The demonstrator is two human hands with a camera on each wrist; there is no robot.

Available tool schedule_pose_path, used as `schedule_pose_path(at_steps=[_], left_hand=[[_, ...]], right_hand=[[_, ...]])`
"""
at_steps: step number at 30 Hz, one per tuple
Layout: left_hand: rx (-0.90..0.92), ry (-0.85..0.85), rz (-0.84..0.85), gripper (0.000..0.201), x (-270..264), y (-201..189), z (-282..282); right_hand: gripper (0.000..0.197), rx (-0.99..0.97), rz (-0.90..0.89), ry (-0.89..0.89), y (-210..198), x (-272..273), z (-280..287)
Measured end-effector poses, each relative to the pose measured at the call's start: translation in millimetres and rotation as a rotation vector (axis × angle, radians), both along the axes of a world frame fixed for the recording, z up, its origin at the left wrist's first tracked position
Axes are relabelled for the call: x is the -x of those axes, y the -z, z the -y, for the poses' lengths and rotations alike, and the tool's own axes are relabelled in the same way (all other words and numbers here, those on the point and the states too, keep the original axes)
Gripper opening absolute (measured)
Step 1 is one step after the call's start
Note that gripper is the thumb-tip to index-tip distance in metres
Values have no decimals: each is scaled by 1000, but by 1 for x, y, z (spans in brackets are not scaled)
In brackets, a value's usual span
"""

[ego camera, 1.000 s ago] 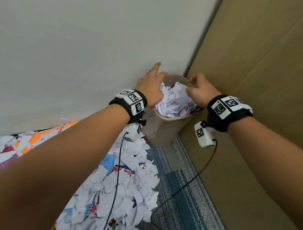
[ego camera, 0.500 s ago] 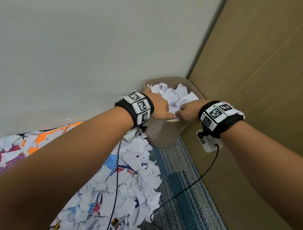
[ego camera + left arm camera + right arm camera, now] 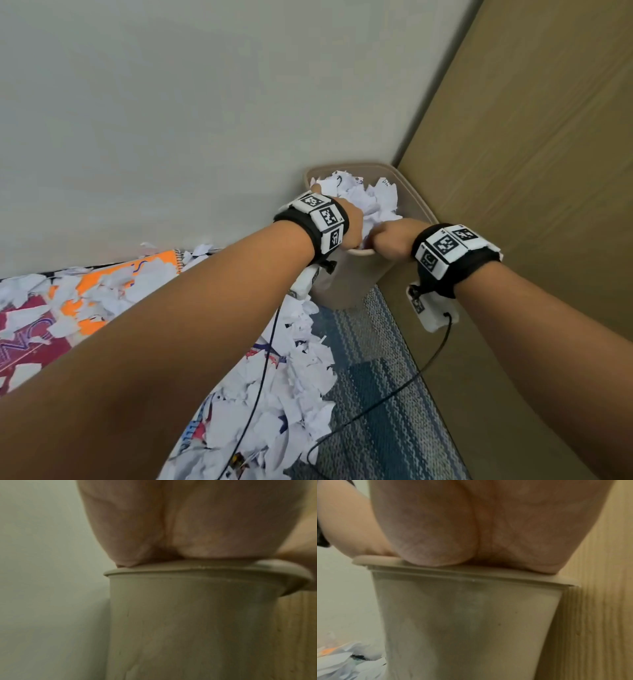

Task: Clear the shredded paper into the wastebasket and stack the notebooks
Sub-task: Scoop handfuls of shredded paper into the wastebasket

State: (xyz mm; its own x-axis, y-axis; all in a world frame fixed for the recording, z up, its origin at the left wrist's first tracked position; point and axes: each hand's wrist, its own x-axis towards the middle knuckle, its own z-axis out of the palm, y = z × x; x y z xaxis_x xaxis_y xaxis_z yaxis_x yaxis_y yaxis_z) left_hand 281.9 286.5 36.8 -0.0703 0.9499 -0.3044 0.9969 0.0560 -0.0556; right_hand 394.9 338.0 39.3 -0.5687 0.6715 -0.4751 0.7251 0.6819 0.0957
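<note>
floor paper (image 3: 291,394): shredded pieces are lying heaped on the striped rug (image 3: 376,394), covering the notebooks (image 3: 85,291)
wastebasket (image 3: 414,192): standing in the corner, brimming with white scraps
left hand (image 3: 352,226): pressing into the basket's paper, heel on the rim; fingers hidden, cannot tell its grip
right hand (image 3: 394,240): doing likewise beside it; grip cannot be told

Bare forearms, no sleeves showing, each wrist wearing a black band (image 3: 476,270) carrying white blocks printed with black square markers (image 3: 329,216), a small white camera unit (image 3: 430,310) hanging under each band, trailing thin black cables (image 3: 404,387).
</note>
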Motion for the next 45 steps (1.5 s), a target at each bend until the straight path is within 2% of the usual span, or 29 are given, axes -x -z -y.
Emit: schedule_pose_path(at_steps=[2,4,6,10,13,15,18,22,24,27,29,33,36,39,42,45], left_hand=[[-123,-10,87,22,6,-3,10],[-159,-8,118,20,13,-4,19],[-268,-33,163,22,24,-5,25],[-589,-81,260,26,56,-21,42],[-758,-149,316,26,91,-28,61],[-797,-209,340,23,119,-19,78],[-668,-325,310,31,160,10,119],[-320,-404,64,33,207,58,186],[-123,-461,7,32,230,81,221],[115,-557,30,35,256,118,270],[220,-602,33,42,265,143,301],[292,-653,91,64,275,178,350],[336,-622,141,79,266,193,364],[420,-580,151,76,245,192,359],[419,-441,131,72,224,183,340],[341,-286,283,72,210,174,318]], right_hand=[[36,-46,-22,-27,-5,-3,-1],[34,-134,0,-49,-14,-3,0],[32,-235,-22,-14,-30,-1,3],[32,-462,-239,86,-70,20,13],[28,-488,-447,26,-83,50,41],[24,-452,-596,-67,-75,74,70],[22,-340,-678,-258,-38,110,116],[15,-205,-342,-494,26,139,164],[25,-147,-189,-589,56,148,184],[43,-5,-53,-623,98,154,203],[55,80,-23,-668,121,155,212],[78,59,-100,-853,147,163,224],[86,63,-60,-830,160,175,231],[84,67,25,-759,172,178,231],[91,71,101,-649,180,171,216],[96,79,162,-577,183,157,200]])
